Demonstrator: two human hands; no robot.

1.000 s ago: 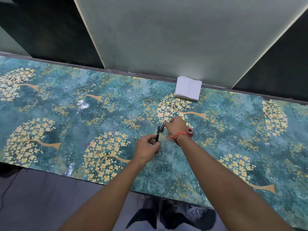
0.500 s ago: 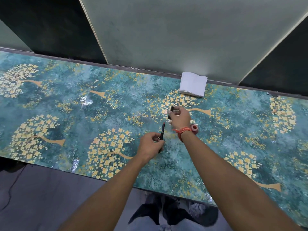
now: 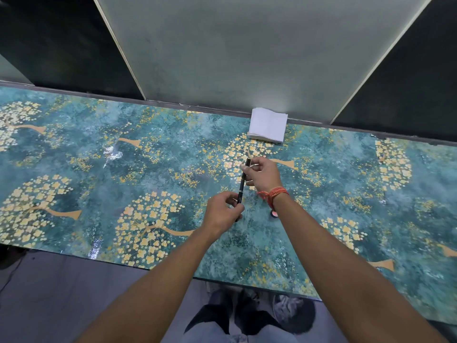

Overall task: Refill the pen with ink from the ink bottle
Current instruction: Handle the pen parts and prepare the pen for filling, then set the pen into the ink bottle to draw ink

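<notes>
A slim black pen stands tilted above the green flowered table. My left hand grips its lower end. Fingertips of my right hand pinch the black piece at the pen's upper end, which lies in line with the barrel; whether the two parts are joined is hidden by the fingers. A small round red-topped ink bottle sits on the table just under my right wrist, mostly covered by it. An orange thread band is tied round that wrist.
A folded stack of white tissue lies at the table's back edge against the wall panel. The table's front edge runs below my forearms, with the floor and my feet beyond it.
My right hand, which had carried a small black piece away from the pen, has come back, and the piece now lines up with the pen's upper end. My left hand has kept its hold.
</notes>
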